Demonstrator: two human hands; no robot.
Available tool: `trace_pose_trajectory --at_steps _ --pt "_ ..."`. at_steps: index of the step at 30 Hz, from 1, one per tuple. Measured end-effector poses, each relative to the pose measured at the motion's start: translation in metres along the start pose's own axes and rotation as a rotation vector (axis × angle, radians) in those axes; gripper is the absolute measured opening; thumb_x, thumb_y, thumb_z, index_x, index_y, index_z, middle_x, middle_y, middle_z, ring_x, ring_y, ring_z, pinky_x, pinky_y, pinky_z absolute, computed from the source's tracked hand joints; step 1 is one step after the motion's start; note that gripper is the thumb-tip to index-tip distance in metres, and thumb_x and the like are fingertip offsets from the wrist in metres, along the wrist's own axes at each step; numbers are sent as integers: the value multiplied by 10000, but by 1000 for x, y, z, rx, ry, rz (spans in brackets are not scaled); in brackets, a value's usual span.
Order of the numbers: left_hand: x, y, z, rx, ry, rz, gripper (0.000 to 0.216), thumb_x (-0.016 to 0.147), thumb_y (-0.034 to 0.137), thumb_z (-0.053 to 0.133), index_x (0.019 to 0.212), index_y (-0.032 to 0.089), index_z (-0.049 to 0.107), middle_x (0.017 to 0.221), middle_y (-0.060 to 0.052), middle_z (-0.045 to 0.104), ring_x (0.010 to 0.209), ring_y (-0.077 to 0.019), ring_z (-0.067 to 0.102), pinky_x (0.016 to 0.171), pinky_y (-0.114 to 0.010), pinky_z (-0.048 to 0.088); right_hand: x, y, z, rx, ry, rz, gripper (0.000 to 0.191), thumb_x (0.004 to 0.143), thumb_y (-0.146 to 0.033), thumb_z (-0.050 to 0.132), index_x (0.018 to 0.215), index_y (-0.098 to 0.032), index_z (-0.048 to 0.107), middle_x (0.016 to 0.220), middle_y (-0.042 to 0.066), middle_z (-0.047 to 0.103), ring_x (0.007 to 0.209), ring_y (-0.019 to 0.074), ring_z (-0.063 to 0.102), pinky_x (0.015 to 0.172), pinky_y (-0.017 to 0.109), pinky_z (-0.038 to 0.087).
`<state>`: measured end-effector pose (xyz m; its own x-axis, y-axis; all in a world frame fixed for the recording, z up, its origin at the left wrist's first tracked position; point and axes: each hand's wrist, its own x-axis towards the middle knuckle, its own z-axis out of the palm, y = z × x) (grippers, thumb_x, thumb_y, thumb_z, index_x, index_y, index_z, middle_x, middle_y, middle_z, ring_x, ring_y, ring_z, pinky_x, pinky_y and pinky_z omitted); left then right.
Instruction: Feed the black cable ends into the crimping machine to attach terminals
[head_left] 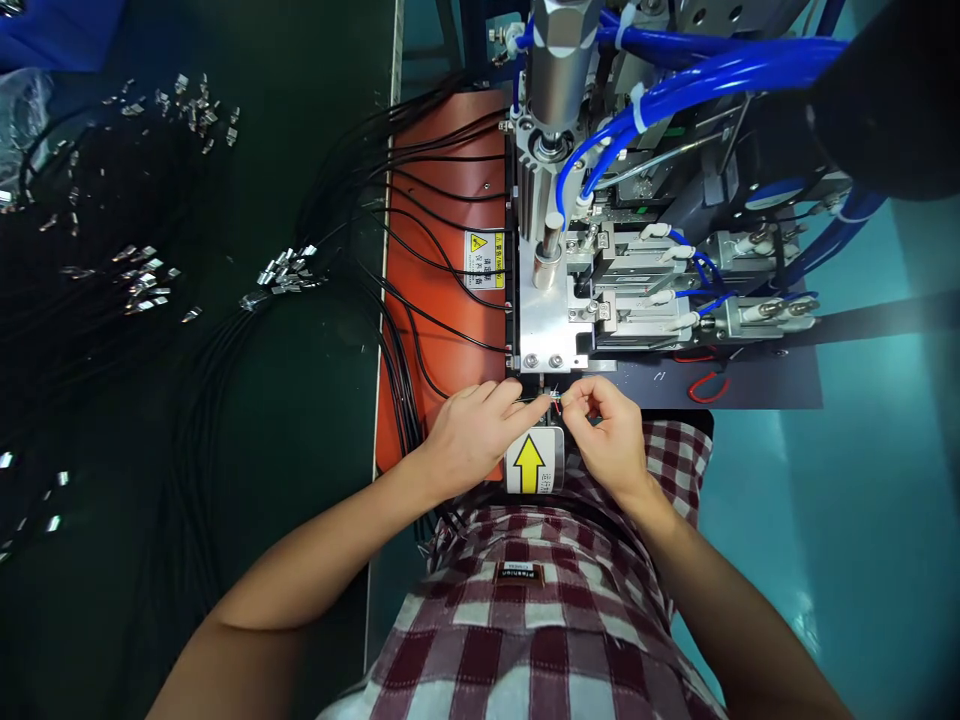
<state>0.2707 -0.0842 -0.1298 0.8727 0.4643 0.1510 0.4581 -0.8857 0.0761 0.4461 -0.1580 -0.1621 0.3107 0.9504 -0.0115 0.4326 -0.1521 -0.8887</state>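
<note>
My left hand (472, 432) is closed at the front edge of the machine, its thumb and forefinger at the stripped end of a thin black cable. The cable itself is mostly hidden under the fingers. Fine coloured wire ends (555, 402), red and white among them, show in the small gap between my hands. From the other side, my right hand (609, 430) pinches at these wires with thumb and forefinger. A white label with a yellow arrow (529, 465) lies just below the fingertips.
The machine (551, 320), with metal cylinders and blue air hoses (697, 75), stands directly ahead. Several black cables (442, 158) cross an orange guard (420, 370) into its side. Bundles of cables with metal connectors (289, 270) lie on the dark green table (300, 480) at left.
</note>
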Motion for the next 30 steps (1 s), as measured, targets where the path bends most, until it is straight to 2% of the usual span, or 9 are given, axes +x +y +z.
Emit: trace_pose_trajectory --at_steps 5,9,11,16,18,22,25,30 --pt "1 4 -1 68 2 4 320 966 165 364 1173 229 600 719 -27 525 622 -158 483 541 -269 346 -1 -8 0 -208 53 -70 110 834 -160 534 732 -197 518 690 -10 547 614 132 509 618 269 405" --pt "2 7 -1 93 1 -13 310 961 164 391 1169 241 608 723 -26 535 635 -162 496 546 -273 341 -3 -12 2 -283 81 -58 118 842 -187 536 726 -197 515 679 -11 544 598 131 507 613 271 397" --pt "1 7 -1 84 0 -18 313 960 161 391 1167 240 612 727 -27 536 639 -163 497 545 -274 343 -2 -11 3 -228 70 -9 119 840 -191 538 723 -198 520 676 -13 540 596 129 502 615 269 399" --pt "0 3 1 18 -48 -35 316 967 194 384 1184 260 603 730 -28 521 655 -154 503 553 -255 371 0 -2 0 193 -55 229 106 847 -255 553 760 -196 560 666 -17 551 543 117 480 520 243 401" --pt "0 2 1 -14 -73 -41 320 968 210 382 1201 268 594 746 -30 522 664 -155 506 564 -252 388 0 1 -4 268 -67 266 121 841 -295 586 786 -187 591 685 -6 572 547 119 493 517 246 414" --pt "-1 -1 2 -42 -82 -32 341 966 196 366 1212 262 593 762 -34 521 666 -159 507 560 -253 396 -1 -1 -8 167 -5 164 105 837 -281 613 871 -185 638 697 0 580 598 131 506 580 263 433" --pt "-1 0 2 -45 -77 -38 343 964 196 370 1218 262 591 760 -33 519 665 -161 507 553 -250 393 -1 -3 -6 93 10 107 73 842 -251 596 816 -188 624 682 -2 570 602 131 499 586 264 422" --pt "-1 1 1 -34 -100 -46 339 965 198 372 1212 268 593 759 -30 518 665 -157 506 561 -245 400 2 1 0 125 -24 167 101 843 -239 559 754 -194 579 667 -12 543 579 121 473 541 250 389"
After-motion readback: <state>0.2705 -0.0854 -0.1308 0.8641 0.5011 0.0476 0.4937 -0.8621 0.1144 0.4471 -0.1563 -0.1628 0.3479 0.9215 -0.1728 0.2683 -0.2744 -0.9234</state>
